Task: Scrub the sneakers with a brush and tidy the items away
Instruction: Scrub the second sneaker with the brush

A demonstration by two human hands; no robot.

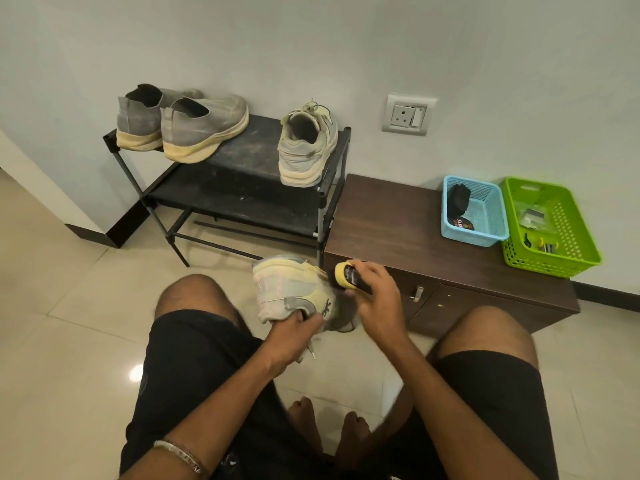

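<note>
Glossy tiled floor [69, 306], pale wall [311, 46]

— What did you have against the wall while you sat there?

— You had a black metal rack [242, 188] on the tiled floor [69, 289], and just beside it on the right a low dark wooden cabinet [398, 230] with a metal handle [418, 293] on its front.

— And on the cabinet?

— You had a blue basket [491, 216] and a green basket [568, 230] standing side by side at its far right, small oddments lying in the green one. Above the cabinet, a socket plate [408, 114] sat on the pale wall [311, 46].
</note>
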